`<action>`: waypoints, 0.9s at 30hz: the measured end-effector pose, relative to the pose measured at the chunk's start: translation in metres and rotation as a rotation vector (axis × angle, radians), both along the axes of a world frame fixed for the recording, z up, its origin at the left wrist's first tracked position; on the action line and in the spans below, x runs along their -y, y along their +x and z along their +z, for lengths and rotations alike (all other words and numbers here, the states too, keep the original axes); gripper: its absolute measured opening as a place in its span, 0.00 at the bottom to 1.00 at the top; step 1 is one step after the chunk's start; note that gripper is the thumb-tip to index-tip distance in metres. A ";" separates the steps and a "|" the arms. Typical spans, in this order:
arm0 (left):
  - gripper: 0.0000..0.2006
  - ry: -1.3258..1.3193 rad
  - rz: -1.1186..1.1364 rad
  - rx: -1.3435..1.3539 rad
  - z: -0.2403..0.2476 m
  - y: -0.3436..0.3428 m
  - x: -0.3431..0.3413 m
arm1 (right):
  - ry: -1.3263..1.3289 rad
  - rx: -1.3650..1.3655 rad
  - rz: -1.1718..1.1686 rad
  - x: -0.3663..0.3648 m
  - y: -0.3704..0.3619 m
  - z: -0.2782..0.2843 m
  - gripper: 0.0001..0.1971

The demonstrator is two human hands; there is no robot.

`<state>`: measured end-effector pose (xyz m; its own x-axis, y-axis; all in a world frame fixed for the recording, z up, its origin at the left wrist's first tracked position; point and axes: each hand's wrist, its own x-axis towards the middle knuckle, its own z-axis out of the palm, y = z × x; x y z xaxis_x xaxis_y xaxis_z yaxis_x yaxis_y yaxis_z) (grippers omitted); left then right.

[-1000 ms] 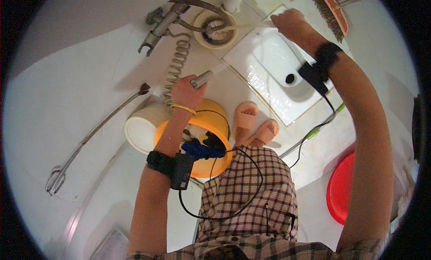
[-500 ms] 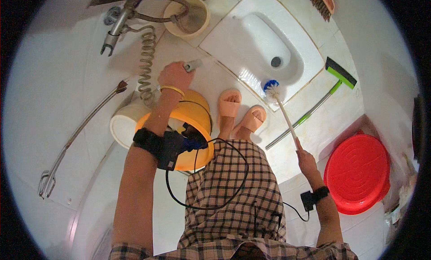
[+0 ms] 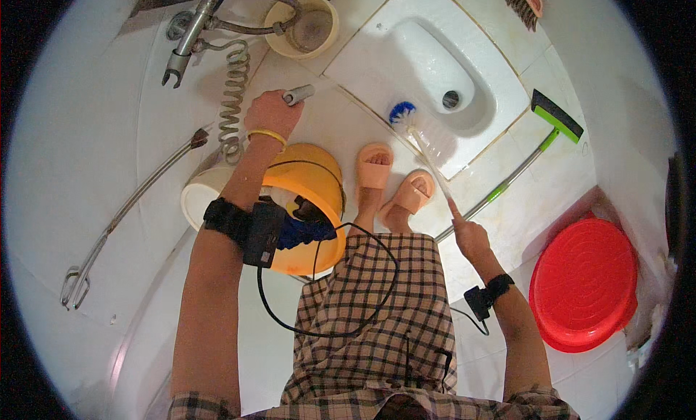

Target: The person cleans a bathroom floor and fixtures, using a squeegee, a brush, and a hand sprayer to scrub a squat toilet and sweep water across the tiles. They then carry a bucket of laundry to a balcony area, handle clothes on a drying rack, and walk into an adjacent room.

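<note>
Brush (image 3: 426,150) is clenched in the right hand (image 3: 473,240), bristles (image 3: 402,113) at 7 o'clock on the toilet (image 3: 424,54). Left hand (image 3: 272,116)'s wrapped round a sprayer (image 3: 299,94) pointing roughly 2 o'clock.

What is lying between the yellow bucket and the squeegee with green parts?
In the head view, the person's two feet, in pink sandals, stand between the yellow bucket and the squeegee.

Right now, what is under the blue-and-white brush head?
Under the brush head lies the white squat toilet, near its edge; the surface around the head shows. The patch directly beneath is covered; its condition, and whether the head touches it, cannot be told.
</note>
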<state>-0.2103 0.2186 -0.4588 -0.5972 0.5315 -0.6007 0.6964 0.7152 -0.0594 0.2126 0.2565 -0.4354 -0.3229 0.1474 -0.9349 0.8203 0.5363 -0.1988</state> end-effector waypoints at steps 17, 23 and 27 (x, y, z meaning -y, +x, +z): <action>0.16 0.072 0.014 0.103 0.000 0.006 -0.003 | 0.079 -0.200 -0.142 0.011 -0.046 -0.023 0.29; 0.16 0.217 0.097 0.365 0.001 0.049 -0.007 | 0.067 -0.056 -0.173 -0.006 -0.017 -0.014 0.28; 0.16 0.196 0.150 0.359 0.020 0.100 -0.034 | 0.229 0.110 -0.146 -0.016 0.137 0.043 0.28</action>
